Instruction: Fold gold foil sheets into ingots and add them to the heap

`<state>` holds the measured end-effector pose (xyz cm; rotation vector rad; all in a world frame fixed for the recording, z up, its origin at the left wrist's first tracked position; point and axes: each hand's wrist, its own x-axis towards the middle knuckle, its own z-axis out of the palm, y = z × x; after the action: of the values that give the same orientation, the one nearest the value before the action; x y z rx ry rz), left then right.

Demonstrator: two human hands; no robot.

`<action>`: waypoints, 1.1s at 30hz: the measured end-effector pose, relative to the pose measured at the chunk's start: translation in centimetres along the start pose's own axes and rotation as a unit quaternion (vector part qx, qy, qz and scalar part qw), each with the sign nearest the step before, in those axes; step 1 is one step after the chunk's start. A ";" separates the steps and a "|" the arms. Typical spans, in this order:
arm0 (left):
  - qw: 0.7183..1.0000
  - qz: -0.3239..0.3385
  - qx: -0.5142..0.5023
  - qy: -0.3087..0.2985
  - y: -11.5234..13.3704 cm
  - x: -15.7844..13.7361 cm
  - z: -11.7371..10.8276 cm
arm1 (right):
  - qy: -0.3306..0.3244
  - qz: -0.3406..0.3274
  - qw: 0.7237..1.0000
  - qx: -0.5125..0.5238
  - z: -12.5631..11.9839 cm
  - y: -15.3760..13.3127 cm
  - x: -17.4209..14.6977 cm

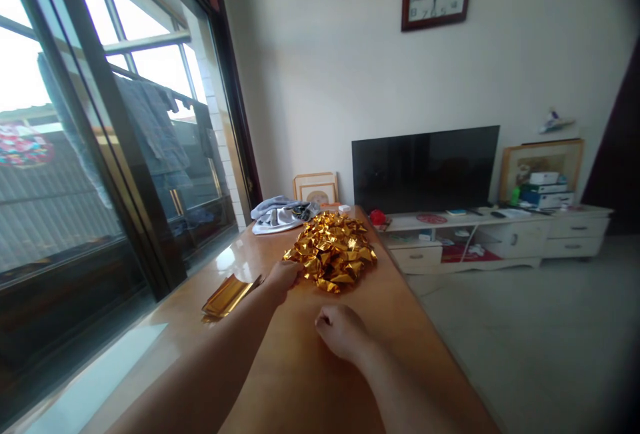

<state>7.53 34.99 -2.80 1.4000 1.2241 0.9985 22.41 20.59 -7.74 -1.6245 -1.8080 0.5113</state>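
Note:
A heap of shiny gold foil paper folded into pointed shapes (337,251) lies toward the far end of the wooden table. My left hand (284,279) reaches to the near left edge of this heap, its fingers drawn together; whatever may be in them is hidden. Closer to me, my right hand (343,329) rests over the table with curled fingers, and no object shows in it. Left of my left forearm is a stack of flat gold foil sheets (227,295), partly behind the arm.
The table (300,381) drops to the tiled floor on its right. Bunched grey cloth (280,214) lies at its far left, with a small white box (344,208) nearby. Beyond stand a television (425,171) and a white cabinet (530,237). Glass doors (150,121) run along the left.

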 end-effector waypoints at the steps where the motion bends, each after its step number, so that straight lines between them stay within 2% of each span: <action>1: 1.000 0.004 0.007 0.000 0.1 0.1 0.6 | 0.001 0.002 1.000 -0.002 -0.1 -0.1 -0.1; 8: 0.999 0.013 0.031 0.004 -0.3 0.9 4.4 | -0.002 0.022 0.999 -0.023 -0.4 -0.7 -0.2; 15: 0.999 0.035 0.029 0.008 -0.5 1.4 6.0 | -0.011 0.029 0.999 -0.030 -0.4 -0.7 -0.1; 21: 0.998 0.054 0.010 0.021 -1.1 1.1 5.4 | -0.010 0.019 0.999 -0.032 -0.6 -0.7 -0.1; 29: 0.997 0.072 0.024 0.027 -3.3 0.8 2.4 | -0.015 0.018 0.999 -0.026 -0.5 -0.4 -0.2; 33: 0.997 0.067 0.033 0.028 -4.2 0.4 1.6 | -0.012 0.019 0.999 -0.038 -0.5 -0.4 -0.2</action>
<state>8.38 35.13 -7.21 1.5322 1.2268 1.1053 22.48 20.25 -7.17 -1.7145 -1.8382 0.4866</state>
